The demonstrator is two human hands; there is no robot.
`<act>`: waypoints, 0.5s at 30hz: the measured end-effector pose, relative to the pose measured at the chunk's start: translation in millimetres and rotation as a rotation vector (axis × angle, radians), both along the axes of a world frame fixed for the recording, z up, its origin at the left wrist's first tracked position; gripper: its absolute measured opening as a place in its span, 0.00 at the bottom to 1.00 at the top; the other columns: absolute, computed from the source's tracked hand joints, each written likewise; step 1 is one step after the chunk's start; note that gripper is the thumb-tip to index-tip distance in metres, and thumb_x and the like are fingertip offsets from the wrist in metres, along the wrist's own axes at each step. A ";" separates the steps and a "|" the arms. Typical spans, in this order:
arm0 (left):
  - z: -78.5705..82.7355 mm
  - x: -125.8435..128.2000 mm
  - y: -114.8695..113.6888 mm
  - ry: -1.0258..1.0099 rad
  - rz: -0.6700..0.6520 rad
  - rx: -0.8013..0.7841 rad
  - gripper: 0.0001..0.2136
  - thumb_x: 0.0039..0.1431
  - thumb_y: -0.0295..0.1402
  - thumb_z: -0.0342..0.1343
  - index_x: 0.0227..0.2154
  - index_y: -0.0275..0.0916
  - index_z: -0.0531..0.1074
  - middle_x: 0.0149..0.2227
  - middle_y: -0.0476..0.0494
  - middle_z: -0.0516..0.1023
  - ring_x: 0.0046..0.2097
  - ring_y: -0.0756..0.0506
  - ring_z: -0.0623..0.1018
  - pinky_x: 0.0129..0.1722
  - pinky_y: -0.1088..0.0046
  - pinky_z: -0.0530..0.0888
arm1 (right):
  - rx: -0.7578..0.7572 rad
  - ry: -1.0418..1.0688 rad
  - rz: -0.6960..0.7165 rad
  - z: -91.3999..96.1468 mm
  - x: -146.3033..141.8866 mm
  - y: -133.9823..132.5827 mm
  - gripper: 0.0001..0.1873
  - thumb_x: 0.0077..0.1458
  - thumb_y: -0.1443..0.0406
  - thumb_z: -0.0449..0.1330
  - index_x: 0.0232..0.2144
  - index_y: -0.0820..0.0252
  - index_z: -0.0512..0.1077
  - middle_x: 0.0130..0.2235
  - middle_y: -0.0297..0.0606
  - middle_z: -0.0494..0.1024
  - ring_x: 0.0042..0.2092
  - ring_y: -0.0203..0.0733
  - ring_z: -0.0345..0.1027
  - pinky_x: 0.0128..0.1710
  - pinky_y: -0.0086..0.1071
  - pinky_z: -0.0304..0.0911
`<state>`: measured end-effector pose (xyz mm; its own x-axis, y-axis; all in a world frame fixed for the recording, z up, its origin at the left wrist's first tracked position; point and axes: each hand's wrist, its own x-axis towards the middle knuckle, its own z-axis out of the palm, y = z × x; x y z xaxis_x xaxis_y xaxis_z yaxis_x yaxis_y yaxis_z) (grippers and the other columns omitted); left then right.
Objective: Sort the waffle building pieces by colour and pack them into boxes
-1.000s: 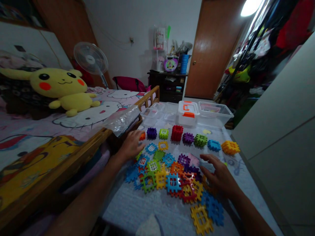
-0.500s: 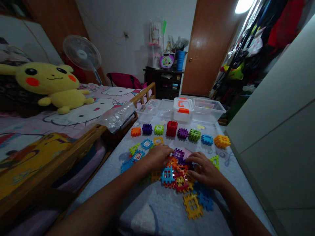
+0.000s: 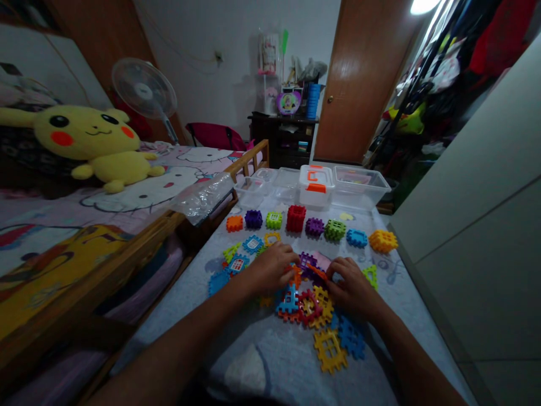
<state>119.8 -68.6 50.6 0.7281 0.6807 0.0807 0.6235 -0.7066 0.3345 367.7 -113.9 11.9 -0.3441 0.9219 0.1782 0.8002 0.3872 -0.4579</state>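
Observation:
My right hand (image 3: 353, 287) pinches an orange notched building tile (image 3: 316, 272), tilted up above the pile. My left hand (image 3: 274, 268) has its fingers curled round the edge of another orange tile (image 3: 296, 277); its thumb is partly hidden. Between and below the hands lie loose interlocking tiles: a purple tile (image 3: 307, 260), a light blue window tile (image 3: 289, 301), a red tile (image 3: 309, 305) and a yellow tile (image 3: 323, 307). Closer to me are a larger yellow tile (image 3: 329, 351) and dark blue tiles (image 3: 351, 337).
Behind the pile, stacks sorted by colour form a row, among them a red stack (image 3: 296, 219) and a yellow stack (image 3: 383, 241). Clear plastic boxes (image 3: 363, 194) and a lidded box (image 3: 316, 194) stand at the far end. A wooden bed rail (image 3: 169, 225) runs along the left.
The orange tile in my right hand has been lifted and tilted off the pile. My left fingers have curled down onto an orange tile. The red and yellow tiles lie more exposed.

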 end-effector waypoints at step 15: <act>-20.8 -20.9 -47.8 -0.121 -0.035 -0.087 0.24 0.51 0.33 0.63 0.52 0.43 0.68 0.49 0.42 0.71 0.51 0.40 0.69 0.52 0.61 0.67 | -0.043 -0.022 0.304 14.1 -31.1 -20.2 0.31 0.44 0.53 0.70 0.51 0.51 0.70 0.54 0.42 0.68 0.58 0.56 0.56 0.59 0.52 0.53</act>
<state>98.9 -116.4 29.8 0.7401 0.6632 0.1115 0.5502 -0.6925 0.4666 336.5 -134.1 26.0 -0.6086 0.7826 0.1309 0.6607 0.5911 -0.4626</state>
